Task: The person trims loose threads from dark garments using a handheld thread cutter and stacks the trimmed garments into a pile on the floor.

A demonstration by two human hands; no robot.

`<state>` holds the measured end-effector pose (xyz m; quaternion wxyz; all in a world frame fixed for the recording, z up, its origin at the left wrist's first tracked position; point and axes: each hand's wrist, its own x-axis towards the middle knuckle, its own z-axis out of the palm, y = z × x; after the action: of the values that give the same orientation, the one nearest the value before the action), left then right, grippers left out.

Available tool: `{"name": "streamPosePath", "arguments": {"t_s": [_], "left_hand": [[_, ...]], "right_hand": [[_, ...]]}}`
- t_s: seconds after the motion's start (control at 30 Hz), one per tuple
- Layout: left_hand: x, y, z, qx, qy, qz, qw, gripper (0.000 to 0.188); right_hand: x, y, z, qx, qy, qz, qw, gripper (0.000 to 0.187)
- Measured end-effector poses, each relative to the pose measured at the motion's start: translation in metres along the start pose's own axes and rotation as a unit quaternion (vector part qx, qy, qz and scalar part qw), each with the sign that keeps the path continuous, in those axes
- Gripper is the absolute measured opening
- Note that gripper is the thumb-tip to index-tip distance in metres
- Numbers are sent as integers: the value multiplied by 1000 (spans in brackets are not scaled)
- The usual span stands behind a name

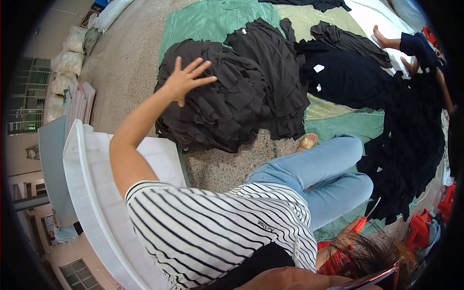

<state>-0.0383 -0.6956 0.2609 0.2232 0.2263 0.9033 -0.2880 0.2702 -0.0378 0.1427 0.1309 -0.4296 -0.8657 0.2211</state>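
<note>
Close downward head-worn fisheye view

Cloth pile partly on tarp, seemingly.

Bare floor gives passage between cloth heap and legs.

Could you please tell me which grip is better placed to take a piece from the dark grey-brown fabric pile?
Probably the left grip: it looks open and empty, near the fabric pile. The right grip is farther off and holds a red-handled tool.
</note>
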Motion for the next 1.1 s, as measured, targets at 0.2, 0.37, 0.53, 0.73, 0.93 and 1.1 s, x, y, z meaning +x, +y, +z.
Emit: {"name": "streamPosePath", "arguments": {"t_s": [0.2,0.37,0.53,0.73,0.93,1.1], "left_hand": [[60,33,21,-63,20,41,997,144],[87,26,29,-56,-18,37,998,140],[66,21,69,-103,119,-9,988,67],[-6,-19,73,-507,436,-290,684,60],[-63,-84,134,-652,621,-303,313,45],[-110,-118,34,-576,698,-173,388,38]], "right_hand": [[-22,-27,-3,-2,51,-54,997,45],[-42,-15,-6,4,64,-14,998,45],[-51,2,-9,-11,73,16,997,50],[-30,-8,-20,-78,94,50,991,49],[3,1,-31,-88,106,9,991,50],[0,0,-34,-104,129,36,986,50]]}}
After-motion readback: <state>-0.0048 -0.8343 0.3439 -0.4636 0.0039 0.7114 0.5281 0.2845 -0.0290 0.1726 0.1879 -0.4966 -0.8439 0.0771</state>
